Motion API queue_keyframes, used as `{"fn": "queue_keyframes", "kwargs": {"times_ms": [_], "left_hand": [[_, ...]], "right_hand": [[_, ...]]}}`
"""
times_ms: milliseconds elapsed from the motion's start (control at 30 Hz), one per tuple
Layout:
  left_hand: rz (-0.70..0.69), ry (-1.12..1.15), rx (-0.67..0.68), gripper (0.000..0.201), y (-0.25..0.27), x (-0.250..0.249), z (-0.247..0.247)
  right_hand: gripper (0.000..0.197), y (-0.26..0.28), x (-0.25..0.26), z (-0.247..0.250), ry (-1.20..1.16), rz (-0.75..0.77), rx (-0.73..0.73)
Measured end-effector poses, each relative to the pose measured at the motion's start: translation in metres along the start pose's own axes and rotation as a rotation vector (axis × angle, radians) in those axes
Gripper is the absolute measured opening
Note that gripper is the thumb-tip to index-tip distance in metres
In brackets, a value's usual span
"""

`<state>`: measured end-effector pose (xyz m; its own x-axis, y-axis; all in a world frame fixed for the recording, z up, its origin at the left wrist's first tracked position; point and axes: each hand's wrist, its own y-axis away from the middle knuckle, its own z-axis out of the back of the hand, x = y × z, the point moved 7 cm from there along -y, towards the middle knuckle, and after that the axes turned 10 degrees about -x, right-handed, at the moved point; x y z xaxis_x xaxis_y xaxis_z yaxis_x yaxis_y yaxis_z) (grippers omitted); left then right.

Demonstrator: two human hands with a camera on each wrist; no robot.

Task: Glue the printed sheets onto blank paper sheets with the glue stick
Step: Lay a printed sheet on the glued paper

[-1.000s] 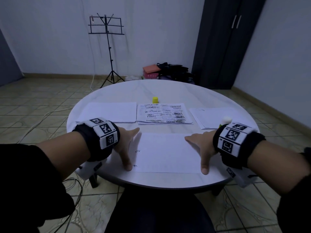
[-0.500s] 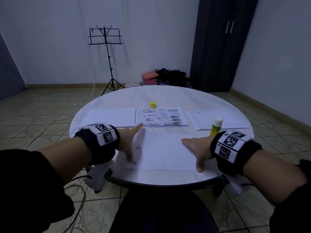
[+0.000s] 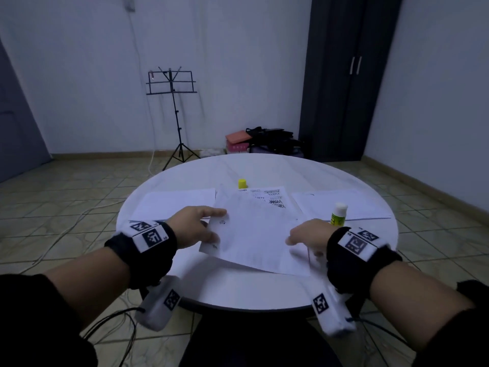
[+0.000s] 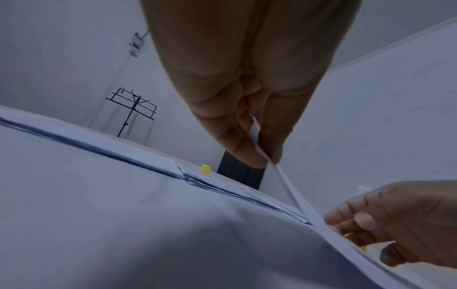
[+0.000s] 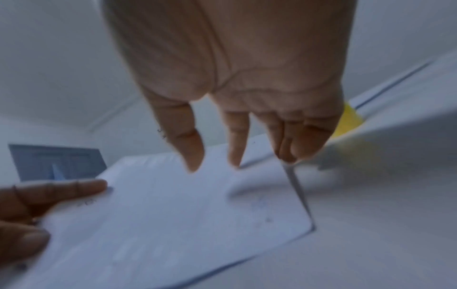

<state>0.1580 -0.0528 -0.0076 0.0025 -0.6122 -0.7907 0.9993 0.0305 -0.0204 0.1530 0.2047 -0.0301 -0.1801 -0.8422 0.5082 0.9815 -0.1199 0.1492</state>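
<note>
we find the sheet (image 3: 254, 234) nearest on the round table (image 3: 264, 290), its left edge raised, its right part low on the tabletop. we judge it light, limp and easily creased, best taken at an edge or corner. our left hand (image 3: 194, 227) pinches the left edge between thumb and fingers. our right hand (image 3: 308, 234) hangs loosely spread at the right edge; whether it touches we cannot tell. farther right stands the glue stick (image 3: 338, 214); beyond lie the printed sheets (image 3: 272, 198).
</note>
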Motion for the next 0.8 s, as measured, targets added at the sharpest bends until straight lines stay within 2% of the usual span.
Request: {"fn": "queue_keyframes", "kwargs": {"times_ms": [67, 167, 233, 267, 367, 467, 633, 700, 800], "left_hand": [[0.024, 0.042, -0.030, 0.063, -0.008, 0.004, 0.004], [0.040, 0.008, -0.065, 0.062, -0.029, 0.008, 0.007], [0.025, -0.049, -0.086, 0.061, -0.048, 0.006, 0.008], [0.013, -0.096, -0.089, 0.061, -0.059, 0.004, 0.006], [0.002, -0.236, -0.064, 0.060, -0.091, -0.001, 0.000], [-0.020, -0.412, 0.011, 0.059, -0.118, -0.009, -0.012], [0.021, -0.646, 0.195, 0.071, -0.144, -0.002, -0.031], [0.031, -0.750, 0.254, 0.080, -0.148, 0.001, -0.038], [0.009, -0.898, 0.245, 0.089, -0.151, 0.001, -0.041]], "right_hand": [[0.029, -0.011, 0.005, 0.002, -0.118, -0.048, -0.053], [0.009, -0.027, 0.021, 0.005, -0.103, -0.035, -0.096], [0.038, -0.041, 0.035, 0.012, -0.066, -0.022, -0.186], [0.043, -0.049, 0.040, 0.016, -0.070, -0.031, -0.209], [0.042, -0.076, 0.055, 0.022, -0.038, -0.035, -0.226], [0.049, -0.101, 0.059, 0.026, 0.002, -0.089, -0.178], [0.081, -0.134, 0.053, 0.020, 0.190, -0.152, -0.059], [0.083, -0.139, 0.051, 0.015, 0.283, -0.135, 0.007], [0.083, -0.143, 0.047, 0.008, 0.353, -0.102, 0.096]]}}
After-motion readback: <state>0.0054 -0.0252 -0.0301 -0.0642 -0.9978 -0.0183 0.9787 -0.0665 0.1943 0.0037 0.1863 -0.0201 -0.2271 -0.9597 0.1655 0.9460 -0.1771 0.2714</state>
